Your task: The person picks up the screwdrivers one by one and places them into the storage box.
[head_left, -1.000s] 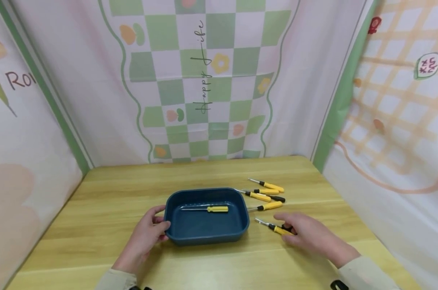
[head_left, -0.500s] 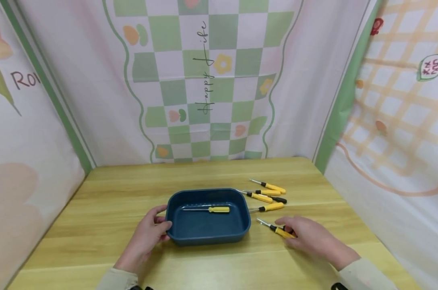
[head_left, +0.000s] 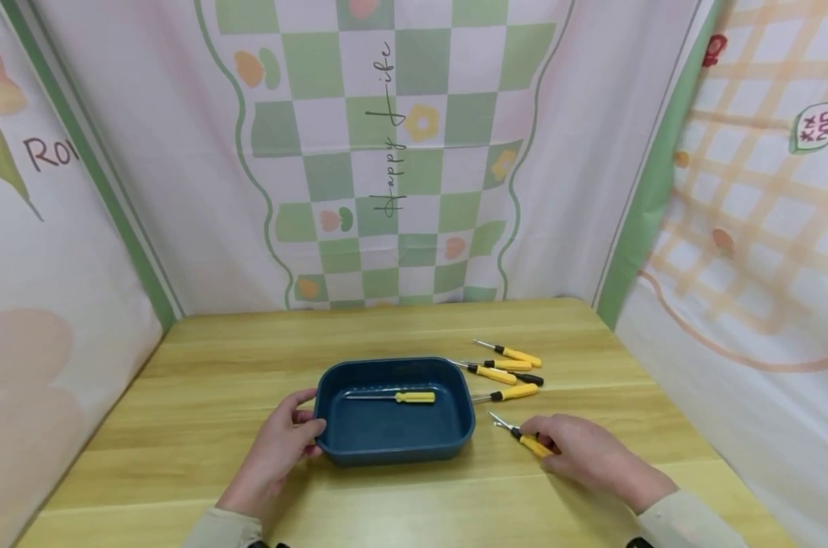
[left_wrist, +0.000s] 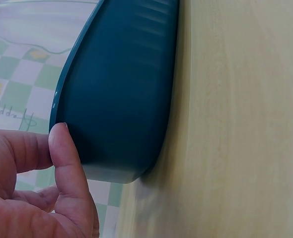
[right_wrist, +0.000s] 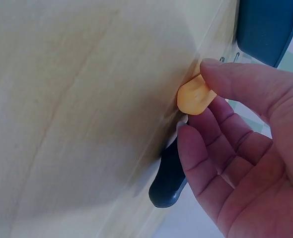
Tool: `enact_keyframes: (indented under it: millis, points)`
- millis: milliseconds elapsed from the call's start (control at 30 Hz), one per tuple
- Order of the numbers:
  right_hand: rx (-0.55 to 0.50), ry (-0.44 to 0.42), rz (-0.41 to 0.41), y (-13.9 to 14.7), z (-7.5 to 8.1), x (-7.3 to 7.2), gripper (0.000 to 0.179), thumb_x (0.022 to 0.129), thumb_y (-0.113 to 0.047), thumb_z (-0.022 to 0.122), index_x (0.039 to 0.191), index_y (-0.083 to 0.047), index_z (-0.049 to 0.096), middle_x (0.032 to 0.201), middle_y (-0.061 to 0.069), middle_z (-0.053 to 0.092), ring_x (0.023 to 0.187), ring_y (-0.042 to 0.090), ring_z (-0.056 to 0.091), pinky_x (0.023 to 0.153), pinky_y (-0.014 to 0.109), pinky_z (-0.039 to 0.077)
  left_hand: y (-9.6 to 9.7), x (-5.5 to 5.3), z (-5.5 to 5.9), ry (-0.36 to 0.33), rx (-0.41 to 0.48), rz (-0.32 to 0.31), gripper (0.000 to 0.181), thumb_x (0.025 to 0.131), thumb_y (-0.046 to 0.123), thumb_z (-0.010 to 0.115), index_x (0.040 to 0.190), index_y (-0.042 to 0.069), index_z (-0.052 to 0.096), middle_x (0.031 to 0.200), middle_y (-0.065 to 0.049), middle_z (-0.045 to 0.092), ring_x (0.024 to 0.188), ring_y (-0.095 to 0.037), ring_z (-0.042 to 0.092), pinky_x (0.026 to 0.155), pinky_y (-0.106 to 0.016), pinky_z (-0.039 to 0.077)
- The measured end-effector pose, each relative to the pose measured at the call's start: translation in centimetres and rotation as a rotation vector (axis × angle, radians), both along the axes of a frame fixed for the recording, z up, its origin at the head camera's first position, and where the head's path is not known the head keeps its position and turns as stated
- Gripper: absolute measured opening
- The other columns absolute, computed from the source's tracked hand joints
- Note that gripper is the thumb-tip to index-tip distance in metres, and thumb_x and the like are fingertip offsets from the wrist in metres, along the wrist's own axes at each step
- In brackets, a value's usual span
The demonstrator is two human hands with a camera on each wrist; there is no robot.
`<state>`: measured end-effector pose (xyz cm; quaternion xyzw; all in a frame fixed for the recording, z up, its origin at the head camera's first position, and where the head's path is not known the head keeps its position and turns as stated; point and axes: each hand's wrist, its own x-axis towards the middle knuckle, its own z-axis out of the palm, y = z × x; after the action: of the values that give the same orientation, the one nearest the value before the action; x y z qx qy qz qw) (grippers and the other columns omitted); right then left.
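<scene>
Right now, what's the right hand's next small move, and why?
Probably lift the yellow-handled screwdriver straight up, clear of the black handle close by: the right hand pinches its handle end, while the left hand grips the blue tray, where another screwdriver lies.

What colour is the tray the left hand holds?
The tray is dark blue, best in head view.

The tray [head_left: 395, 457] is dark teal-blue, the screwdriver [head_left: 415, 397] inside it yellow-handled. Several tools [head_left: 520, 391] have yellow-orange handles with black collars; another handle [head_left: 530, 378] is black. Yellowish wood grain marks the table [head_left: 181, 418], green-and-white checks the back cloth [head_left: 311, 65], a peach lattice the right cloth [head_left: 749, 194].
</scene>
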<state>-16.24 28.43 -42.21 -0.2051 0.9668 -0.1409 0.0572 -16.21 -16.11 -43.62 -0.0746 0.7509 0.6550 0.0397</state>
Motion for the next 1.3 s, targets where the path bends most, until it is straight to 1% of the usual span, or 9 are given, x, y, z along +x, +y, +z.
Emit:
enact_keyframes:
  millis: [133, 367, 500, 667, 900, 1033, 1133, 1233, 1300]
  points:
    - [0.005, -0.008, -0.005, 0.0, 0.0, -0.1, 0.045, 0.081, -0.008, 0.083, 0.123, -0.019, 0.072, 0.085, -0.013, 0.057, 0.075, 0.005, 0.049, 0.067, 0.029, 0.048, 0.1, 0.0, 0.0, -0.002, 0.006, 0.006, 0.056, 0.099, 0.002, 0.062, 0.153, 0.009, 0.047, 0.116, -0.018, 0.053, 0.077, -0.021, 0.062, 0.062, -0.027, 0.057]
    - [0.011, -0.04, -0.028, 0.0, 0.1, -0.1, 0.046, 0.081, -0.005, 0.082, 0.124, -0.018, 0.071, 0.088, -0.011, 0.06, 0.077, 0.008, 0.052, 0.071, 0.033, 0.051, 0.1, 0.0, 0.0, 0.009, 0.001, -0.005, 0.057, 0.1, 0.003, 0.062, 0.154, 0.007, 0.045, 0.117, -0.018, 0.053, 0.077, -0.021, 0.061, 0.062, -0.028, 0.057]
    - [0.01, -0.054, -0.033, 0.0, 0.1, -0.1, 0.045, 0.083, -0.004, 0.081, 0.125, -0.017, 0.071, 0.087, -0.011, 0.06, 0.076, 0.008, 0.051, 0.069, 0.031, 0.05, 0.1, 0.1, 0.0, 0.002, 0.0, -0.002, 0.058, 0.099, 0.002, 0.062, 0.154, 0.007, 0.045, 0.116, -0.018, 0.053, 0.077, -0.021, 0.062, 0.062, -0.028, 0.057]
    - [0.004, -0.057, -0.014, 0.1, 0.2, -0.2, 0.044, 0.084, -0.003, 0.079, 0.125, -0.017, 0.071, 0.086, -0.011, 0.058, 0.074, 0.007, 0.049, 0.066, 0.027, 0.046, 0.1, 0.0, -0.1, 0.002, -0.004, -0.002, 0.058, 0.099, 0.003, 0.062, 0.154, 0.007, 0.044, 0.116, -0.017, 0.054, 0.078, -0.021, 0.062, 0.062, -0.028, 0.057]
    - [-0.025, -0.02, 0.039, 0.4, 0.2, -0.2, 0.046, 0.082, -0.003, 0.077, 0.125, -0.017, 0.071, 0.086, -0.012, 0.059, 0.074, 0.004, 0.049, 0.066, 0.027, 0.047, 0.1, 0.0, -0.1, 0.008, -0.004, -0.003, 0.058, 0.1, 0.003, 0.061, 0.155, 0.006, 0.044, 0.116, -0.018, 0.054, 0.077, -0.021, 0.062, 0.062, -0.028, 0.057]
    - [-0.069, 0.039, 0.081, 0.6, 0.2, -0.2, 0.046, 0.08, -0.002, 0.074, 0.124, -0.015, 0.07, 0.088, -0.014, 0.063, 0.076, 0.001, 0.053, 0.067, 0.028, 0.051, 0.2, 0.1, 0.1, 0.012, 0.002, -0.006, 0.057, 0.1, 0.002, 0.061, 0.154, 0.006, 0.044, 0.115, -0.018, 0.054, 0.078, -0.021, 0.062, 0.062, -0.028, 0.057]
    - [-0.103, 0.06, 0.09, 0.6, 0.4, -0.3, 0.046, 0.08, -0.001, 0.072, 0.125, -0.014, 0.07, 0.091, -0.013, 0.067, 0.08, 0.001, 0.057, 0.07, 0.03, 0.054, 0.2, 0.2, 0.1, 0.014, 0.005, -0.007, 0.057, 0.1, 0.003, 0.061, 0.154, 0.006, 0.044, 0.115, -0.018, 0.053, 0.077, -0.021, 0.061, 0.062, -0.027, 0.057]
    - [-0.128, 0.056, 0.085, 0.5, 0.9, -0.4, 0.046, 0.081, -0.002, 0.07, 0.126, -0.014, 0.07, 0.094, -0.011, 0.07, 0.085, 0.002, 0.062, 0.073, 0.03, 0.056, 0.1, 0.1, 0.0, 0.015, 0.005, -0.005, 0.057, 0.1, 0.003, 0.061, 0.154, 0.006, 0.044, 0.116, -0.017, 0.053, 0.077, -0.02, 0.061, 0.062, -0.027, 0.057]
    - [-0.138, 0.052, 0.083, 0.5, 1.2, -0.5, 0.046, 0.082, -0.003, 0.071, 0.127, -0.014, 0.069, 0.095, -0.01, 0.07, 0.085, 0.002, 0.061, 0.073, 0.03, 0.056, 0.1, 0.1, 0.0, 0.014, 0.003, -0.004, 0.057, 0.1, 0.003, 0.062, 0.154, 0.006, 0.044, 0.116, -0.017, 0.053, 0.076, -0.02, 0.061, 0.061, -0.028, 0.057]
